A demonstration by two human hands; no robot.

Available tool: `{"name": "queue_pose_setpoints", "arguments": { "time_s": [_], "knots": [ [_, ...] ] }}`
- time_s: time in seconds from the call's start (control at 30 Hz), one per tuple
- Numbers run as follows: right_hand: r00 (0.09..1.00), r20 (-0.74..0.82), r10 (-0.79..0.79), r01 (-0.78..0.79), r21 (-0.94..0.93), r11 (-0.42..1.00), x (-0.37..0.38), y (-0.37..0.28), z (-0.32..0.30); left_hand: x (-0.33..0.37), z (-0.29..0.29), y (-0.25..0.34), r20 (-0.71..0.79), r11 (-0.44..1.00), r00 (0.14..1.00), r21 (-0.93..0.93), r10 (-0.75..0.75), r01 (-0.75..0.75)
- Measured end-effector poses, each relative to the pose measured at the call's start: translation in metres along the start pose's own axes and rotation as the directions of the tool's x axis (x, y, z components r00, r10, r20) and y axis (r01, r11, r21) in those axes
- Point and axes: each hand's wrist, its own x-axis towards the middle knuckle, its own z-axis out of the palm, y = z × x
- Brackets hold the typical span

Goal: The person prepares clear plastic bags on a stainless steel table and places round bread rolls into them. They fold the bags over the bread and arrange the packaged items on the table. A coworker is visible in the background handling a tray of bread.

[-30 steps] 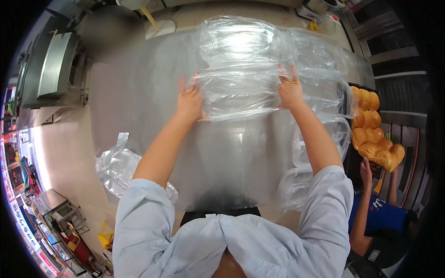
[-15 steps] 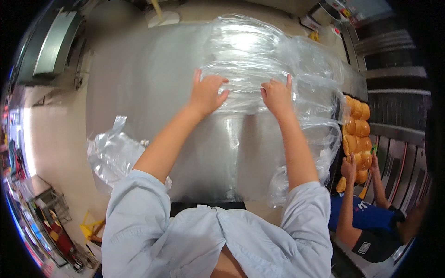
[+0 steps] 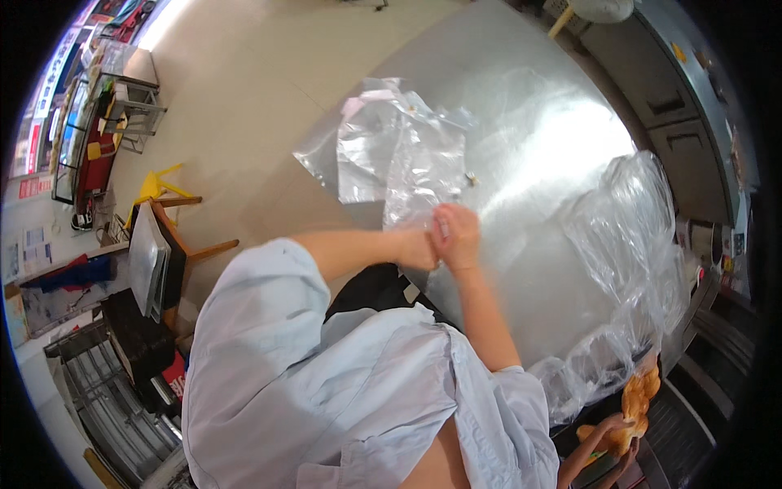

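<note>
The crumpled clear plastic lies on the counter just beyond the left hand and right hand. These have left the spread bags, now to their right, and meet; blurred, I cannot tell their grip. Farther right, a co-worker's hands hold bread.

Two foreground hands, one metal table

Pale blue shirt, wrinkled; loose sleeves, roughly elbow-length.

The metal table carries two groups of clear plastic bags.
</note>
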Motion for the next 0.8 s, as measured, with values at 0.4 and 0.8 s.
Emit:
{"name": "queue_pose_setpoints", "arguments": {
  "time_s": [0.4, 0.8],
  "knots": [
    [0.999, 0.039, -0.013, 0.017, -0.110, 0.994, 0.004, -0.028, 0.030, -0.116, -0.024, 0.039, 0.543, -0.550, 0.550, -0.817, -0.635, 0.171],
    [0.998, 0.065, 0.021, -0.023, 0.027, 0.999, -0.065, -0.146, -0.058, 0.012, -0.144, -0.127, 0.312, -0.456, 0.332, -0.629, -0.890, -0.630]
  ]
}}
